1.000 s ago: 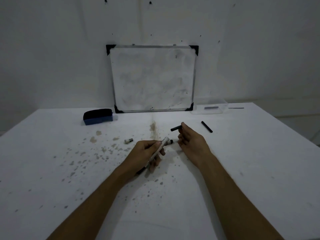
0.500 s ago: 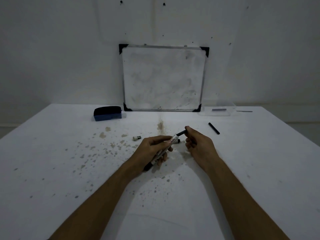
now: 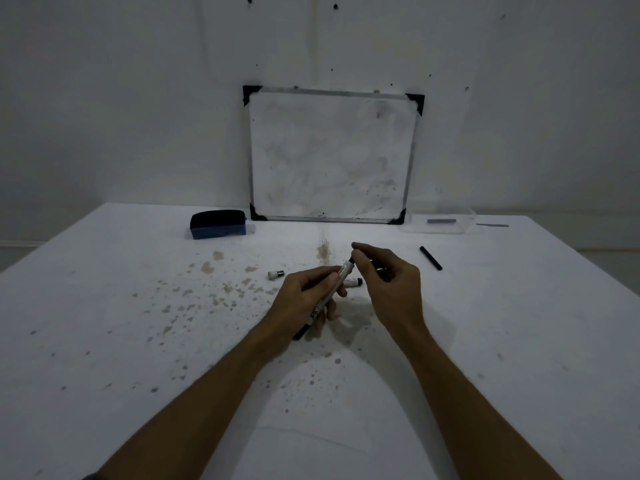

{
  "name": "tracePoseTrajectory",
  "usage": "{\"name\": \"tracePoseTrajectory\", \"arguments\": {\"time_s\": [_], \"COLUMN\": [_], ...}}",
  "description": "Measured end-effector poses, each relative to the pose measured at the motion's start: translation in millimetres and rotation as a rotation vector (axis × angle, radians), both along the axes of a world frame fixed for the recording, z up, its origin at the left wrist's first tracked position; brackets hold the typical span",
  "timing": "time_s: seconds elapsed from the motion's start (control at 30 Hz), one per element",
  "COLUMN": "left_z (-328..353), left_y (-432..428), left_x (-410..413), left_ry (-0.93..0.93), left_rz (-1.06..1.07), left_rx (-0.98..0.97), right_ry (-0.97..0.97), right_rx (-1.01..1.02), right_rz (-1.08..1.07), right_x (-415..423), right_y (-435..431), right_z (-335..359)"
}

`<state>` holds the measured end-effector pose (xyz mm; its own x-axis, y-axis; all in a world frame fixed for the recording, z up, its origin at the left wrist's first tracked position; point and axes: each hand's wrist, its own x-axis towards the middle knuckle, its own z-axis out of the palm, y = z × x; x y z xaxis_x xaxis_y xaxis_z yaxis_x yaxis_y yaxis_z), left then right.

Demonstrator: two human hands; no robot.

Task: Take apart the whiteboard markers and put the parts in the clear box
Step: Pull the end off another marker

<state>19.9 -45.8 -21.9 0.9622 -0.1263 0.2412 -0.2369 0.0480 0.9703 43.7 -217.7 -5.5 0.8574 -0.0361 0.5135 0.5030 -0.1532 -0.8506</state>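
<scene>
My left hand [image 3: 304,299] grips a white marker barrel [image 3: 329,294], tilted with its top end pointing up and to the right. My right hand [image 3: 391,285] pinches the short black piece [image 3: 351,261] that sticks out of that top end. On the table lie a small white-and-black nib piece [image 3: 276,274], another white piece with a black end [image 3: 354,282] just behind my hands, and a black rod [image 3: 431,258] to the right. The clear box [image 3: 412,227] stands at the back right with a grey part [image 3: 440,221] inside.
A whiteboard [image 3: 332,157] leans against the wall at the back middle. To its left a blue-and-black eraser [image 3: 218,224] rests on the stained white table [image 3: 138,341]. A thin grey strip [image 3: 491,224] lies right of the box.
My right hand brought a black rod to the barrel's top end. The rod has gone mostly inside, so only a short black bit shows. The camera view shifted slightly.
</scene>
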Motion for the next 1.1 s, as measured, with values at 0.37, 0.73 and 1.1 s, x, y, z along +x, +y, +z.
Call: {"name": "tracePoseTrajectory", "arguments": {"time_s": [0.37, 0.73, 1.1], "left_z": [30.9, 2.4, 5.5], "left_y": [55.5, 150.5, 134.1], "left_x": [6.2, 22.3, 30.7], "left_ry": [-0.036, 0.131, 0.141], "left_rz": [0.151, 0.454, 0.466], "left_rx": [0.079, -0.333, -0.173], "right_ry": [-0.089, 0.066, -0.053], "right_rx": [-0.274, -0.826, -1.194], "right_rz": [0.054, 0.19, 0.084], "right_x": [-10.3, 30.6, 57.9], "right_y": [15.9, 81.2, 126.1], "right_z": [-4.6, 20.7, 20.3]}}
